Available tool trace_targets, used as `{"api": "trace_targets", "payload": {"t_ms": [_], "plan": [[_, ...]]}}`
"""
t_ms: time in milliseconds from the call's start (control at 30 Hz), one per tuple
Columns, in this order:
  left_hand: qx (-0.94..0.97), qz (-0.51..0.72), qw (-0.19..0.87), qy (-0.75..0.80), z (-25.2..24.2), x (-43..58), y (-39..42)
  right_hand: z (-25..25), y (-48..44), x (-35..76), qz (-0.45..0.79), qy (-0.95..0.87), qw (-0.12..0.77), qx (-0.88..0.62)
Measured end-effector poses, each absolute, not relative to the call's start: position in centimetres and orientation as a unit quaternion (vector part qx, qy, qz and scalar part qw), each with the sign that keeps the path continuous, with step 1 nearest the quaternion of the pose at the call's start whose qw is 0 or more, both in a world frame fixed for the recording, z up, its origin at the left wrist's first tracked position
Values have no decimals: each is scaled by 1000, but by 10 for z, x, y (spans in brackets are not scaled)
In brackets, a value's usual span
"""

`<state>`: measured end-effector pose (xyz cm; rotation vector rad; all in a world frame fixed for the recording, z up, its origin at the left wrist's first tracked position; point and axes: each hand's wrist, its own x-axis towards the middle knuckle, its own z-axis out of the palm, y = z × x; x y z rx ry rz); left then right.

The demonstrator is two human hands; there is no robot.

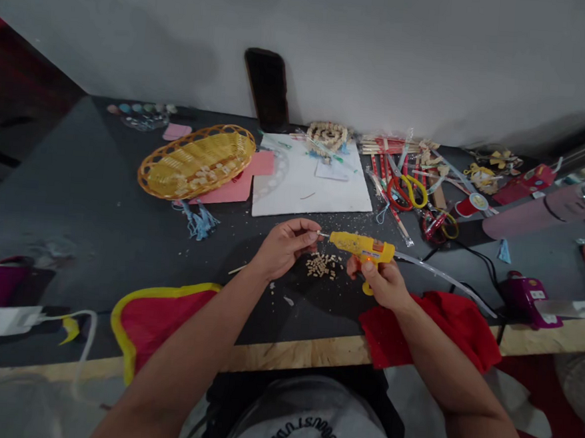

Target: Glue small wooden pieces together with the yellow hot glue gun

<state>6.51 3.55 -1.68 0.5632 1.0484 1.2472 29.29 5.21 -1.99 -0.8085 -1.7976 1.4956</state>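
On the dark table [97, 219], a white sheet [305, 186] lies beyond the yellow glue gun [363, 248], with a woven basket [196, 161] well left of it and a red cloth [445, 323] just below. The right hand [385, 283] wraps its fingers round the gun's grip. The left hand [285, 245] pinches its fingertips together at the nozzle, on something too small to tell. Pale pieces [323, 266] lie heaped under the nozzle.

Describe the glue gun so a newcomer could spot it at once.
On the dark worktable, just in front of the white sheet, the right hand grips the glue gun, nozzle toward the left hand. It is the only yellow pistol-shaped tool there, with a clear stick trailing from its back.
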Motion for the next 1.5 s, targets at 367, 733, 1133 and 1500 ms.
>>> {"api": "trace_targets", "payload": {"t_ms": [367, 733, 1133, 1500], "plan": [[248, 548, 654, 459, -18, 65, 36, -17, 53, 292, 558, -700, 323, -307], [249, 548, 657, 454, -17, 64, 35, -24, 54, 293, 558, -699, 327, -305], [248, 548, 656, 456, -17, 64, 35, -25, 53, 293, 560, -694, 324, -315], [250, 548, 655, 456, -17, 64, 36, -23, 53, 293, 568, -697, 316, -303]]}}
